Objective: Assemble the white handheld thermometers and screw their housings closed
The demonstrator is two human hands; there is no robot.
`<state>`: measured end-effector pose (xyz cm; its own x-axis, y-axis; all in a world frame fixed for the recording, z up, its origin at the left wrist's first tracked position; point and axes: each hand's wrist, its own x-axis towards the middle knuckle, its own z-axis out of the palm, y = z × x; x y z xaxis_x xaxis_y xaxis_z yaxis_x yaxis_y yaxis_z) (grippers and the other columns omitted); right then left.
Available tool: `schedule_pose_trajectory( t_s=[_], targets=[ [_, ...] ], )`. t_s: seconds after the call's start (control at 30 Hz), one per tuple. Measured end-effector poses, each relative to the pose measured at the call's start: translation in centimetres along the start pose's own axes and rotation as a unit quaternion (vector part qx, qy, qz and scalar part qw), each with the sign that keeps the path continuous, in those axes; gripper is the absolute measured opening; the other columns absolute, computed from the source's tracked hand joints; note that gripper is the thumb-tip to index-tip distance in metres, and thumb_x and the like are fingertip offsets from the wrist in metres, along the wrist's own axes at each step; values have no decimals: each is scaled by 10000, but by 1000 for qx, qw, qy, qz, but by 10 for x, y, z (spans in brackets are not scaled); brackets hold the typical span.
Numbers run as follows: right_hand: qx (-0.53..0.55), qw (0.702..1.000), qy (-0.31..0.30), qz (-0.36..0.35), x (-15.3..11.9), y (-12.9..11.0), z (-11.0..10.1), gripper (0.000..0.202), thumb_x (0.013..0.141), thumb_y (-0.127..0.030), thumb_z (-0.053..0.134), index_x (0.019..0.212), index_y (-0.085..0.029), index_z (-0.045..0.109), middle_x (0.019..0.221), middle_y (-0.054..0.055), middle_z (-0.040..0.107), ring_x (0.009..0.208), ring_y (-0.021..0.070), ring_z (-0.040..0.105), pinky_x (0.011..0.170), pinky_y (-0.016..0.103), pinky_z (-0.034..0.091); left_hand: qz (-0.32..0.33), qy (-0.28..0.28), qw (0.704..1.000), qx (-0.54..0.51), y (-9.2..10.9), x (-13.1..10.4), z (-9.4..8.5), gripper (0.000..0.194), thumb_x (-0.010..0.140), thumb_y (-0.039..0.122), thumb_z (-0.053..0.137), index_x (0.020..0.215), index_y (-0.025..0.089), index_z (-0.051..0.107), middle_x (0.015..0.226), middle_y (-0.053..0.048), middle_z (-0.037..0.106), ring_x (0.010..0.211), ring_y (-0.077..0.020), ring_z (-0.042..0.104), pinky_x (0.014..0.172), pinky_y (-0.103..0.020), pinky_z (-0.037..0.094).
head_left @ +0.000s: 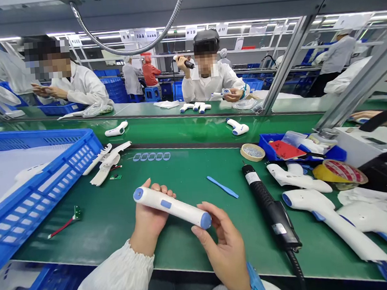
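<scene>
A white tube-shaped handheld device (182, 211) with blue end caps and a blue button lies slantwise between my hands, above the green bench. My left hand (151, 217) supports it from beneath, its fingers curled round the far side. At the device's right end, my right hand (223, 243) has thumb and fingertips on the blue cap. Beyond them on the bench lies a thin blue pry tool (222, 187). A black electric screwdriver (270, 206) rests to the right of my right hand.
A blue crate (89, 148) stands at left, near white shell parts (109, 165) and a small circuit board with wires (75, 214). Blue frames (151, 156) lie in a row. At right are a screw dish (252, 152), a blue bin (338, 153) and white gun-shaped housings (333, 221). Co-workers sit opposite.
</scene>
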<state>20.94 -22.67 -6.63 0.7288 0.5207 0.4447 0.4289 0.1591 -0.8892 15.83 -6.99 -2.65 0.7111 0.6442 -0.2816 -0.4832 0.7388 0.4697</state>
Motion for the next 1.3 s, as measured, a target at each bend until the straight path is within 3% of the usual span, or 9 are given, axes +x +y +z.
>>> schedule_pose_trajectory(
  t_s=[0.23,0.5,0.7,0.93,1.1,1.2,1.3],
  targets=[
    [-71,991,13,-109,2,-6,1,309,805,-263,639,1107,-237,577,994,49,659,909,186,617,786,308,529,-26,22,999,30,-8,3,-2,441,886,297,361,497,152,513,488,-26,498,482,-147,518,523,-271,459],
    [-43,993,12,-109,13,-21,9,301,790,-314,656,1077,-250,589,969,35,645,858,179,612,737,292,518,18,50,993,105,-18,5,-3,313,840,215,409,588,136,577,501,-33,569,490,-150,566,555,-272,478],
    [-9,994,8,-105,22,-28,10,273,782,-316,661,1038,-237,608,946,27,642,852,164,607,739,259,502,84,69,979,170,-21,5,-7,215,809,312,509,760,138,627,587,-17,645,523,-138,590,532,-232,453],
    [4,999,-23,-23,23,-22,7,213,801,-323,626,995,-237,609,938,11,634,830,140,591,722,209,467,109,59,970,208,-22,4,-5,522,754,613,499,781,108,629,573,-41,630,506,-138,554,503,-240,434],
    [17,989,-88,122,19,-13,-5,363,846,-494,494,1081,-223,550,898,33,628,723,159,571,659,258,447,162,54,960,223,-20,-1,-3,545,710,667,533,779,133,615,614,-12,626,565,-122,562,569,-225,453],
    [77,964,-172,187,16,-8,-17,507,877,-560,381,1278,-251,411,884,38,623,796,179,576,784,320,422,178,58,952,241,-20,-3,-2,535,688,668,563,744,138,606,613,0,623,531,-106,545,540,-211,436],
    [264,897,-278,221,10,-6,-20,569,884,-578,347,1366,-285,273,935,53,614,790,177,589,761,347,427,161,60,950,262,-20,-4,-2,555,685,685,546,705,133,600,560,-3,608,456,-102,516,466,-213,400]
  ],
)
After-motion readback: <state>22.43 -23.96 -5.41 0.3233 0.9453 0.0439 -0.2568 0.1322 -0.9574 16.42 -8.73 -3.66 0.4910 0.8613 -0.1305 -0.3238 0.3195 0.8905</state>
